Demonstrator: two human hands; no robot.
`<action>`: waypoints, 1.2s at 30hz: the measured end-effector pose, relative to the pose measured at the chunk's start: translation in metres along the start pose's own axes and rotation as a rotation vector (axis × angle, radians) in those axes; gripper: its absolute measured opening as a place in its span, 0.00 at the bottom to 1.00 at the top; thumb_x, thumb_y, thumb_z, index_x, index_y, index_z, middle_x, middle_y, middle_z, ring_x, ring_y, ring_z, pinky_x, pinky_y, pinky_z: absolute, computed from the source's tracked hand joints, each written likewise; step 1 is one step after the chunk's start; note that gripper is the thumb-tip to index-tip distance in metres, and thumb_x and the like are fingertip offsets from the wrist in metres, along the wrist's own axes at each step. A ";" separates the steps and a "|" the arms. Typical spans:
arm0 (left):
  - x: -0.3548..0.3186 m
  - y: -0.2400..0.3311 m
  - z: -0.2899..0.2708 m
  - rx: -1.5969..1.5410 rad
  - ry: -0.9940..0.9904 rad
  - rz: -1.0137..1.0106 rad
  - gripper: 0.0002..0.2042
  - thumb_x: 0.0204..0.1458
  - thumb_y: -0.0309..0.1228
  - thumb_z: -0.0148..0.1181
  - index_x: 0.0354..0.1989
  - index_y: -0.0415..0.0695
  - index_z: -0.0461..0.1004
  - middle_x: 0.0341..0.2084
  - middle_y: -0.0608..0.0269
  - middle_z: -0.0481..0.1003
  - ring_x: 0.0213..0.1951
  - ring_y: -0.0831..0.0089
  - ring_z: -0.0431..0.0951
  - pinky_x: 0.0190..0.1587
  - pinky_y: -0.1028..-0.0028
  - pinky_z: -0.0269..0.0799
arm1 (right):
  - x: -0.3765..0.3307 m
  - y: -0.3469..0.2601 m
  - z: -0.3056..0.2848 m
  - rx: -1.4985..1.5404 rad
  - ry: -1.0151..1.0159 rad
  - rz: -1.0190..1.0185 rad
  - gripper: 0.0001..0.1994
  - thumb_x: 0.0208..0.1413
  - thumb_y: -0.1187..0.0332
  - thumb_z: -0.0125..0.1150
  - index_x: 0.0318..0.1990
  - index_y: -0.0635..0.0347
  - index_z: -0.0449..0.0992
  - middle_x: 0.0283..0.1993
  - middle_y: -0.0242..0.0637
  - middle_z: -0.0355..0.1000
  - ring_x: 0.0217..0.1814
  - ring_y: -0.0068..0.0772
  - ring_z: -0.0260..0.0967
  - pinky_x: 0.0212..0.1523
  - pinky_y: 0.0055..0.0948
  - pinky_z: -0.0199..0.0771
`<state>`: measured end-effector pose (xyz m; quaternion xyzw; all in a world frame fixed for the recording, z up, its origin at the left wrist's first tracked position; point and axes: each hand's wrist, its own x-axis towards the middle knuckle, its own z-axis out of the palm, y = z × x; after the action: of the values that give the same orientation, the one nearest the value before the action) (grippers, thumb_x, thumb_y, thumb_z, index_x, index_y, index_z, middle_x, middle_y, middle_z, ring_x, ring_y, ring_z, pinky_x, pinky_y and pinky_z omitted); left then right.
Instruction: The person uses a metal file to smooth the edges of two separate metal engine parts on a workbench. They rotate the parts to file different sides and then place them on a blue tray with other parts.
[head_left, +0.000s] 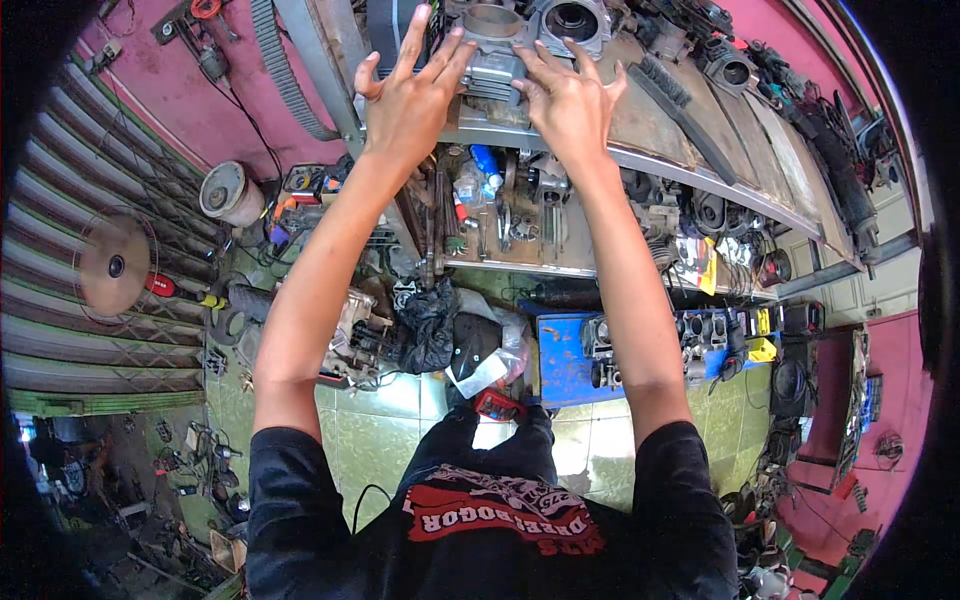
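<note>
A grey finned engine cylinder block point(494, 76) sits on the worktop at the top of the view, with a round bore facing up. My left hand point(408, 105) is at its left side, index and middle fingertips against its edge, the outer fingers raised and spread. On the opposite side, my right hand point(575, 108) has its thumb and index finger against the block, the other fingers spread. Between them the two hands grip the block; the left thumb is hidden. Just behind the right fingertips lies another metal engine part point(573, 22) with a dark round opening.
A black-bristled brush point(685, 115) lies on the worktop to the right, near several greasy engine parts. The shelf below point(545, 240) holds tools and a blue bottle point(485, 165). A blue table point(565, 370) with metal parts stands lower right; a fan point(115, 262) stands left.
</note>
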<state>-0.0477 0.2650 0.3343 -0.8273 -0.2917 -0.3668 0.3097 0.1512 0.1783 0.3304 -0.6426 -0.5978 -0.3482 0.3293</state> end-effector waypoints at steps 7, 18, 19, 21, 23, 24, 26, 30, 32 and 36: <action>0.001 -0.001 0.001 0.047 0.027 0.023 0.27 0.55 0.29 0.60 0.65 0.64 0.73 0.66 0.80 0.70 0.76 0.72 0.54 0.59 0.48 0.43 | 0.000 -0.003 -0.001 0.008 -0.069 0.042 0.20 0.57 0.59 0.67 0.58 0.27 0.80 0.60 0.25 0.78 0.73 0.40 0.63 0.69 0.74 0.42; -0.001 0.011 -0.004 -0.010 -0.003 -0.048 0.28 0.54 0.28 0.60 0.65 0.61 0.72 0.67 0.76 0.69 0.76 0.69 0.53 0.59 0.48 0.44 | -0.005 -0.008 -0.002 0.087 -0.087 0.094 0.23 0.58 0.57 0.67 0.63 0.33 0.77 0.63 0.33 0.76 0.71 0.44 0.65 0.69 0.73 0.44; -0.002 0.011 -0.003 -0.028 0.002 -0.054 0.28 0.54 0.28 0.61 0.66 0.61 0.71 0.68 0.76 0.69 0.76 0.69 0.53 0.59 0.47 0.44 | -0.006 -0.008 -0.002 0.092 -0.082 0.096 0.23 0.58 0.57 0.67 0.62 0.33 0.77 0.63 0.33 0.75 0.70 0.43 0.65 0.69 0.74 0.44; -0.002 0.010 -0.001 -0.065 0.011 -0.066 0.29 0.53 0.28 0.61 0.66 0.60 0.71 0.68 0.76 0.68 0.76 0.69 0.53 0.59 0.47 0.45 | -0.006 -0.008 -0.001 0.101 -0.074 0.098 0.23 0.58 0.56 0.67 0.62 0.33 0.77 0.64 0.31 0.75 0.69 0.42 0.67 0.68 0.74 0.45; -0.002 0.012 0.000 -0.086 0.007 -0.087 0.29 0.53 0.28 0.62 0.66 0.60 0.71 0.68 0.76 0.69 0.76 0.69 0.53 0.59 0.47 0.45 | -0.005 -0.006 -0.003 0.099 -0.095 0.094 0.24 0.58 0.56 0.67 0.63 0.33 0.76 0.64 0.31 0.75 0.69 0.43 0.66 0.68 0.74 0.45; -0.001 0.013 -0.001 -0.097 0.005 -0.096 0.29 0.52 0.28 0.62 0.66 0.59 0.71 0.68 0.76 0.69 0.76 0.69 0.53 0.59 0.46 0.45 | -0.005 -0.006 -0.004 0.098 -0.106 0.094 0.24 0.58 0.56 0.67 0.63 0.33 0.76 0.65 0.31 0.75 0.69 0.43 0.66 0.68 0.74 0.44; 0.001 0.016 -0.002 -0.117 0.007 -0.116 0.29 0.52 0.27 0.63 0.65 0.58 0.72 0.66 0.75 0.71 0.75 0.68 0.55 0.59 0.45 0.46 | -0.005 -0.004 -0.005 0.093 -0.120 0.092 0.24 0.58 0.57 0.67 0.63 0.34 0.75 0.65 0.31 0.74 0.69 0.43 0.67 0.68 0.73 0.44; 0.004 0.015 -0.001 -0.176 0.051 -0.123 0.27 0.50 0.25 0.63 0.62 0.57 0.75 0.62 0.73 0.75 0.74 0.67 0.59 0.59 0.44 0.47 | -0.002 -0.005 -0.012 0.082 -0.177 0.095 0.25 0.58 0.55 0.66 0.65 0.31 0.75 0.66 0.31 0.73 0.71 0.48 0.64 0.67 0.73 0.46; 0.005 0.015 0.000 -0.158 0.056 -0.121 0.27 0.49 0.24 0.62 0.60 0.57 0.76 0.61 0.73 0.76 0.73 0.67 0.61 0.59 0.43 0.47 | -0.001 -0.007 -0.013 0.076 -0.181 0.104 0.25 0.57 0.55 0.67 0.64 0.32 0.75 0.66 0.30 0.73 0.71 0.48 0.65 0.67 0.72 0.47; 0.005 0.013 0.003 -0.075 0.035 -0.119 0.22 0.54 0.31 0.66 0.59 0.61 0.77 0.60 0.80 0.76 0.71 0.72 0.63 0.59 0.44 0.45 | 0.004 -0.009 -0.009 0.057 -0.211 0.124 0.27 0.52 0.55 0.69 0.63 0.32 0.76 0.66 0.29 0.73 0.70 0.47 0.66 0.66 0.70 0.49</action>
<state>-0.0345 0.2605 0.3325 -0.8129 -0.3211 -0.4097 0.2613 0.1422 0.1732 0.3388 -0.7018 -0.5978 -0.2405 0.3037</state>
